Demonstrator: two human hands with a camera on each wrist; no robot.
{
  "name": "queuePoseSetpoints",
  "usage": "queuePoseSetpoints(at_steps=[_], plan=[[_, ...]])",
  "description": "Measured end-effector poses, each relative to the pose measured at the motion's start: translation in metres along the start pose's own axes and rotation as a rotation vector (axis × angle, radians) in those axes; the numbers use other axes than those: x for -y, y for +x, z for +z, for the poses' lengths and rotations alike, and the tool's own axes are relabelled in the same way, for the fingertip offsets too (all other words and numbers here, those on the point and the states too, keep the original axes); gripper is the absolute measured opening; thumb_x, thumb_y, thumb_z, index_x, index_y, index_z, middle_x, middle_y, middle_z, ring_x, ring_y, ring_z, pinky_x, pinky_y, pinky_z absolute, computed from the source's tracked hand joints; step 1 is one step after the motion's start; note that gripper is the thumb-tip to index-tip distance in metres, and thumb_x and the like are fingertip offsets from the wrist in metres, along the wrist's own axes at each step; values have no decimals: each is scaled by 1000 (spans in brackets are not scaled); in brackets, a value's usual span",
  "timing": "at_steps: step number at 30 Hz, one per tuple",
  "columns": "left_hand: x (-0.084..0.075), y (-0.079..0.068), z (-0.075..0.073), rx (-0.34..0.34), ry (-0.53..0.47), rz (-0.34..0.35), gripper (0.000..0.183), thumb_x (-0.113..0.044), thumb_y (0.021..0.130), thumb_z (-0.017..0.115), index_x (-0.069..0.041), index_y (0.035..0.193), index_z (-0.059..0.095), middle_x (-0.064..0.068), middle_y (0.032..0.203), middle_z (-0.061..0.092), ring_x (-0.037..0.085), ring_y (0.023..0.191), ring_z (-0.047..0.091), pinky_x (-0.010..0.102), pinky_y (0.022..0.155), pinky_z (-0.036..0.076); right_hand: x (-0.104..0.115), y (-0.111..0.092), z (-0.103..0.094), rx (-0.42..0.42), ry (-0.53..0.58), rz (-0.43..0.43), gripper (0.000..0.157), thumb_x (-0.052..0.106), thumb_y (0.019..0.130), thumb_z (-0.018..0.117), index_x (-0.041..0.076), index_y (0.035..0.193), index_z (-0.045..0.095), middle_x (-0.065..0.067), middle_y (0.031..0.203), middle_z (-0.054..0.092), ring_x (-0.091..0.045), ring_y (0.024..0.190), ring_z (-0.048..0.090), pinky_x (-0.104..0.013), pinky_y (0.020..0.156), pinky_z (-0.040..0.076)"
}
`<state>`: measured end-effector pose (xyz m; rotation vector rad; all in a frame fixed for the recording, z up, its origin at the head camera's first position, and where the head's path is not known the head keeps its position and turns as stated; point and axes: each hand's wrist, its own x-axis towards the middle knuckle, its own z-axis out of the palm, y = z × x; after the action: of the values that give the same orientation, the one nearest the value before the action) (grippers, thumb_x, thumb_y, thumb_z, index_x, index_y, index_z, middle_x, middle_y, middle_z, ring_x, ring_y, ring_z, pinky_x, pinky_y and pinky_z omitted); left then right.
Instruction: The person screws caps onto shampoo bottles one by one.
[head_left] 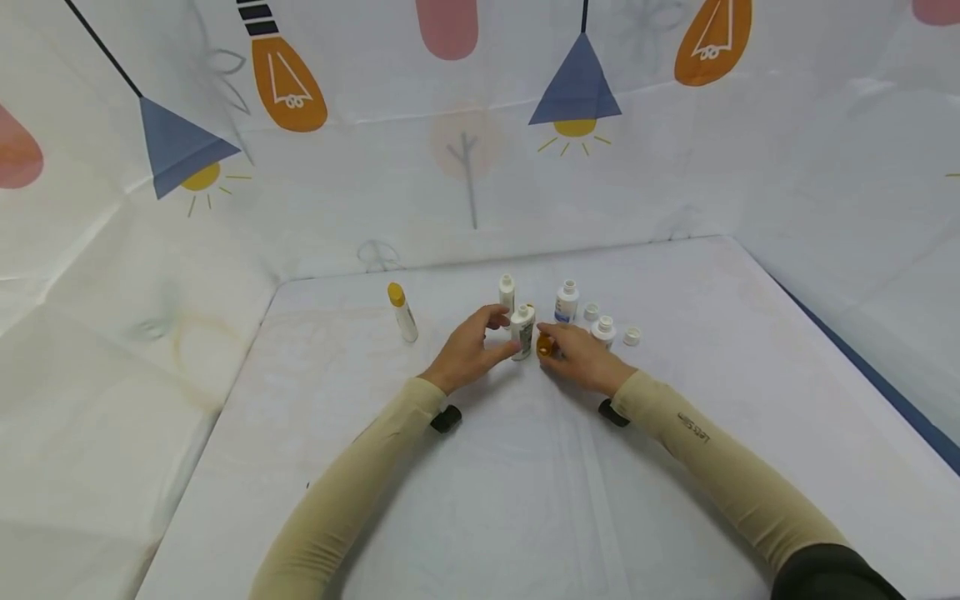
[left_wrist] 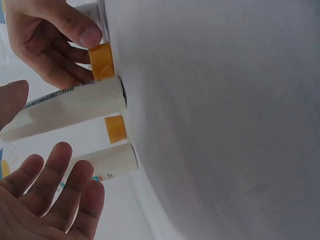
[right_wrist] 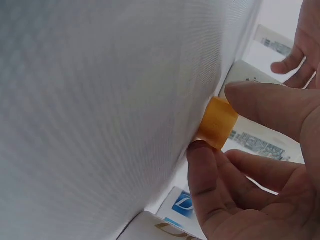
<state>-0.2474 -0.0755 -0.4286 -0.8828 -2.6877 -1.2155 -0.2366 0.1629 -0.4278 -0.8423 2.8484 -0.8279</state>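
In the head view, the left hand [head_left: 472,348] is spread beside an uncapped white bottle [head_left: 522,333], thumb and fingers well apart; whether any fingertip touches it cannot be told. The right hand [head_left: 583,358], just right of that bottle, pinches an orange cap [head_left: 544,345] down at the white table [head_left: 480,508]. A slimmer uncapped bottle [head_left: 507,292] stands behind, with a second orange cap [left_wrist: 115,129] near it. Beyond the right hand are a blue-labelled bottle [head_left: 566,303], another open-necked bottle [head_left: 603,329] and two white screw caps [head_left: 632,336]; an orange-capped bottle [head_left: 403,313] stands well apart on the left. In the left wrist view, the left fingers are loosely curved with gaps between them, the thumb at the other side of the uncapped white bottle, and the second orange cap sits between the two uncapped bottles. In the right wrist view, the right thumb and a bent finger grip the orange cap from opposite sides.
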Motion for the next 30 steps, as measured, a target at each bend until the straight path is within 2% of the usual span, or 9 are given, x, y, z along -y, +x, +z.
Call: queuePoseSetpoints(at_steps=[6, 13, 20, 30], plan=[[-4, 2, 4, 34, 9, -9, 64, -33, 96, 74, -6, 146, 46, 8, 126, 63, 27, 121, 59, 41, 103, 46, 0, 1, 0, 2, 5, 2, 53, 11, 95, 71, -11, 140, 51, -21, 117, 65, -33, 106, 63, -47, 94, 50], [-4, 2, 5, 60, 23, -30, 59, -39, 99, 68, -10, 146, 47, 4, 126, 64, 21, 121, 58, 38, 102, 46, 0, 0, 0, 7, 8, 5, 49, 12, 95, 72, -9, 136, 55, -19, 118, 65, -31, 105, 63, -46, 93, 51], [-4, 3, 4, 79, 16, -50, 54, -43, 102, 61, -15, 146, 48, 1, 127, 67, 22, 122, 59, 40, 101, 47, 3, -1, -1, -10, 48, -26, 43, 10, 93, 73, -8, 130, 59, -17, 114, 67, -30, 101, 65, -45, 90, 53], [-3, 2, 6, 90, 17, -78, 48, -43, 103, 59, -16, 142, 52, 4, 130, 68, 19, 118, 64, 42, 97, 51, 4, -2, -2, -45, 133, -25, 43, 8, 93, 73, -4, 131, 58, -13, 110, 69, -24, 89, 68, -40, 81, 56]])
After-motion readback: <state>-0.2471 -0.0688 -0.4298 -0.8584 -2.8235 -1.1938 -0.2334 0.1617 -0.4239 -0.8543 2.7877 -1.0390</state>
